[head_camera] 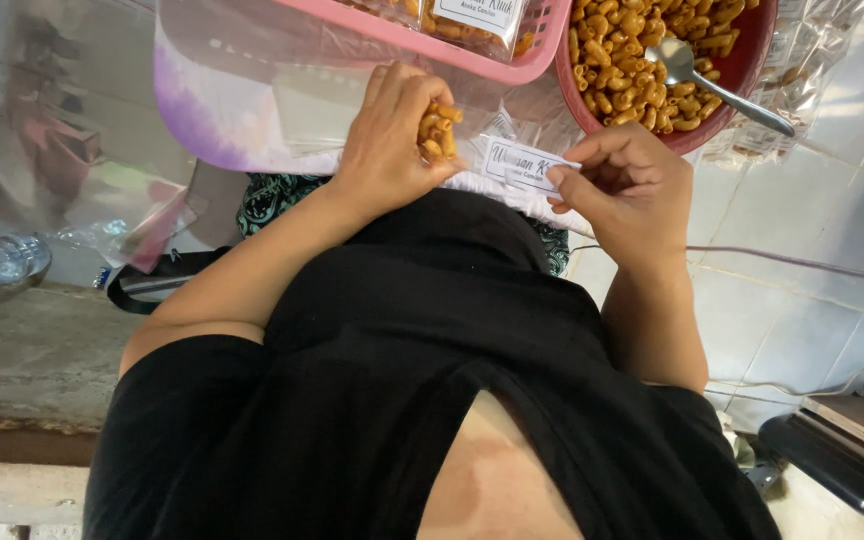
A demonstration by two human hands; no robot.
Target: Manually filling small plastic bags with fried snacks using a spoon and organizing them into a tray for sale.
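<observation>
Nearest us, our 2 hands work over our lap. Our left hand (pixel 387 140) is clenched around a small clear packet of orange macaroni snacks (pixel 437 132). Just beside it, our right hand (pixel 627 190) pinches a white paper label (pixel 527 163) between its fingertips, seemingly against the packet's mouth. Beyond them sit a pink basket (pixel 512 62) and a red bowl (pixel 747 70) of the same snacks, with 1 metal spoon (pixel 697 75) lying in it.

2 hands (pixel 392 140), 1 red bowl (pixel 752 60), 1 spoon (pixel 702 80), 1 pink basket (pixel 432 45), 1 water btl (pixel 2 262)
</observation>
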